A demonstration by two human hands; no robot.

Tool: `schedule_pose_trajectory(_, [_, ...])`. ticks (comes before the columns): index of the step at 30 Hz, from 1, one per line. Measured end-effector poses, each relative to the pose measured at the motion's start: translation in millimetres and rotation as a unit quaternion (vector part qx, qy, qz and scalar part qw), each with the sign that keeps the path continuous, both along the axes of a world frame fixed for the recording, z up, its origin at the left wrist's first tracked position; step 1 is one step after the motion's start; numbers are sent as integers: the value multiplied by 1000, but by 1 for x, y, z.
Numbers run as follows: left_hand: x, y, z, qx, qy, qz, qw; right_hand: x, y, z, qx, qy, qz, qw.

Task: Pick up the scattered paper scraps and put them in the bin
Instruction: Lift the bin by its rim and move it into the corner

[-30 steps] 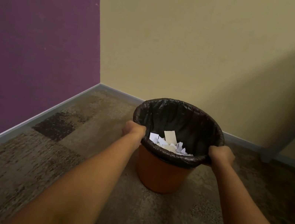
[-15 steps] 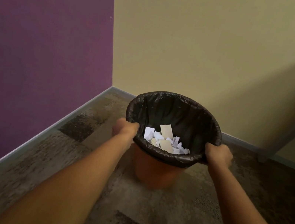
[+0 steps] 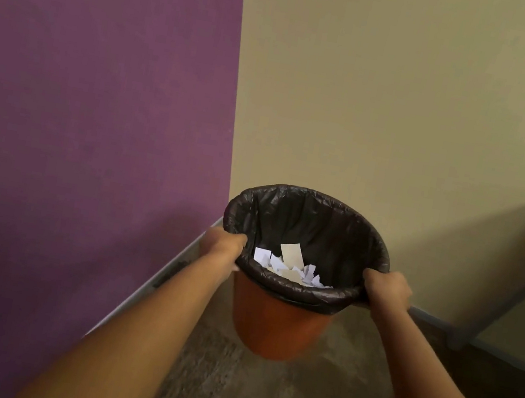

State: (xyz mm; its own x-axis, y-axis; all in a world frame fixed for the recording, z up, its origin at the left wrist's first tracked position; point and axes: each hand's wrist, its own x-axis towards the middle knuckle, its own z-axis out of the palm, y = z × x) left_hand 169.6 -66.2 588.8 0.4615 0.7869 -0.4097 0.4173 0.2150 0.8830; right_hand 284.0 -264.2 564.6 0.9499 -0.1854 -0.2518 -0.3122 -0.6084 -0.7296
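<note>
Head cam: left hand [image 3: 222,244] & right hand [image 3: 386,289] grip bin [image 3: 278,323] rim, scraps [image 3: 291,266] inside.

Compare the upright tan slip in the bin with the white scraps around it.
Colour: the tan slip is beige; the white scraps are white. Size: the tan slip is larger than any single white scrap. Pose: the tan slip stands tilted above the heap; the white scraps lie low and jumbled. Both sit inside the black-lined bin.
</note>
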Motion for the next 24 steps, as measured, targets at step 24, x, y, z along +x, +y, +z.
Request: schedule_pose_trajectory(24, [113, 63, 174, -26, -43, 60, 997, 134, 76, 172, 48, 0, 76, 996])
